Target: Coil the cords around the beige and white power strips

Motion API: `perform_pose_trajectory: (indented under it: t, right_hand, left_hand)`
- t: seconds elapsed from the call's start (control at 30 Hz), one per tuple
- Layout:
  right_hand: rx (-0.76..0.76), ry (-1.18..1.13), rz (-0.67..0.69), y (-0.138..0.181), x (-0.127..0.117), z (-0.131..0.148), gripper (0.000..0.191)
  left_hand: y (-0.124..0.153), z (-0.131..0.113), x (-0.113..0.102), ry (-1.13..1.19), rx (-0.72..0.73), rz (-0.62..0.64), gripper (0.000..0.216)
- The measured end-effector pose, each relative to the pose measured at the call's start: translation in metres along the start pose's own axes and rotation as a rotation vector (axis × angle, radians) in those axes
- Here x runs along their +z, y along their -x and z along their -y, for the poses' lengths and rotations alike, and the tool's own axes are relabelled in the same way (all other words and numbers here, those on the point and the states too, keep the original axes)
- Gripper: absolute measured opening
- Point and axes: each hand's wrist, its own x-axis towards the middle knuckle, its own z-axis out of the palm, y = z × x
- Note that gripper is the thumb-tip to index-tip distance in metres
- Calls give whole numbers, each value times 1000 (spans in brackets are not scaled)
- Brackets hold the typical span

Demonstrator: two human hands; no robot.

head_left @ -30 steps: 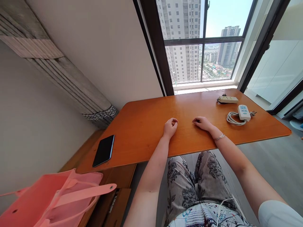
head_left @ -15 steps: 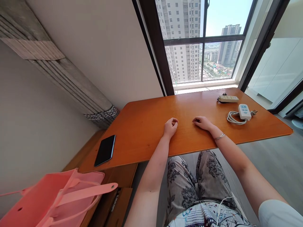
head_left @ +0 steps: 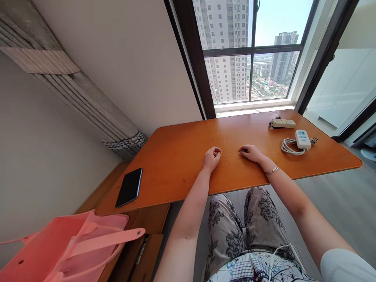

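My left hand [head_left: 212, 158] rests on the orange-brown wooden table [head_left: 176, 156], its fingers curled in loosely, with nothing seen in them. Across a short gap to the right, my right hand [head_left: 250, 152] lies on the same tabletop, fingers bent and together, palm down; nothing shows in it either. A thin bracelet [head_left: 272, 170] circles the right wrist. Nearest to the right hand is a white power strip [head_left: 302, 139] with its cord coiled beside it. Behind that sits a second, beige power strip [head_left: 282, 123].
A dark-screened tablet [head_left: 129, 188] lies near the table's left edge. Below it, a pink bag [head_left: 67, 243] stands open by a wooden drawer unit [head_left: 149, 254]. The window [head_left: 252, 51] is beyond the far edge, and a tied curtain [head_left: 88, 98] hangs at left.
The view has shifted very slightly. Both hands stay in the same place and pose on the table.
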Motion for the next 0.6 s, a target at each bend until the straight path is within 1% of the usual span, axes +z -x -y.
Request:
perform_pose_trajectory:
  t: [0.6]
  right_hand:
    - [0,-9,8,0,0,-1,12]
  left_hand:
    - [1,0,0,-18,12,30,7]
